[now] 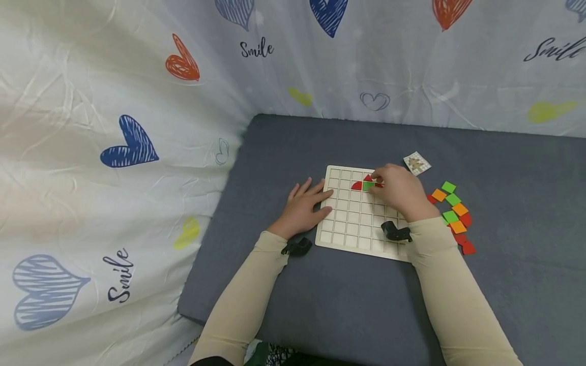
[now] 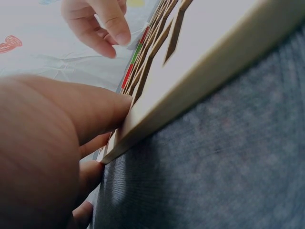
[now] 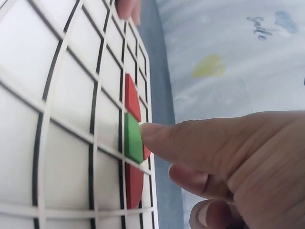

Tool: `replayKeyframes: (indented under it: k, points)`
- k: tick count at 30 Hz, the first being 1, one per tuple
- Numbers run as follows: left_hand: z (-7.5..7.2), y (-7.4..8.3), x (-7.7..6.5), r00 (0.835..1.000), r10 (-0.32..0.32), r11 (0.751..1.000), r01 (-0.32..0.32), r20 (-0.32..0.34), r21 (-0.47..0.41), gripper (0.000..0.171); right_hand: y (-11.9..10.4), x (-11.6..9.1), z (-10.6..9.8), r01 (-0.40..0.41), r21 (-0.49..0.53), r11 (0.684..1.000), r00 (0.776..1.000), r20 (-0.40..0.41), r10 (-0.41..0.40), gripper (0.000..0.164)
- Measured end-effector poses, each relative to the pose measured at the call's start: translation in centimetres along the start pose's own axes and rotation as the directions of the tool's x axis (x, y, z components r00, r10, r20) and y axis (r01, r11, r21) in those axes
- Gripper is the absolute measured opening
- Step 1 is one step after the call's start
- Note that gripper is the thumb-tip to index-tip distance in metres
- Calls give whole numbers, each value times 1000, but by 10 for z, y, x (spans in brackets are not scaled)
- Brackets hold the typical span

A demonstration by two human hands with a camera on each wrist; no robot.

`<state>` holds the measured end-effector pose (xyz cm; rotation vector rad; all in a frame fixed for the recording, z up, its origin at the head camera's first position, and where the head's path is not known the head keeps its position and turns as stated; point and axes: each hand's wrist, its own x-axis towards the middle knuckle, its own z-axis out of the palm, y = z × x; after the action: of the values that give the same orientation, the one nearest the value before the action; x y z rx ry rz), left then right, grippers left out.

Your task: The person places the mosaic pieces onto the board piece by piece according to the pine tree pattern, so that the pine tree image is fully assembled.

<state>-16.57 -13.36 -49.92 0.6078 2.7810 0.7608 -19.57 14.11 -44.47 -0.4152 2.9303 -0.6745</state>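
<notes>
Okay, your left hand [image 1: 303,209] is spread, touching the left edge of the board [image 1: 348,218] on the desk [image 1: 339,295]. Your right hand [image 1: 399,189] is over the far part, thumb by the green tile [image 1: 368,186], red tiles [image 1: 356,186] around it; can't tell if it's pinching one. Loose tiles [image 1: 460,209] lie right, card [image 1: 417,163] beyond.

Grey table [image 1: 274,152]: board [image 1: 352,227], card [image 1: 417,163], tiles [image 1: 452,199]
</notes>
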Motion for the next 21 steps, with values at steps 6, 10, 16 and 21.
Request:
replayKeyframes:
  k: [6,10,16,21]
  points:
    - [0,0,0,1000,6,1000,-6,-1,5,55,8,-3,0,-27,4,1000,999,20,27,38]
    - [0,1,0,1000,2,1000,-2,1,13,55,13,-5,0,-31,13,999,999,26,31,41]
    - [-1,1,0,1000,-7,1000,7,3,11,55,15,-6,3,-36,34,999,999,40,35,35]
    - [0,1,-1,1000,-5,1000,5,0,6,55,16,-6,6,-27,48,998,999,39,25,33]
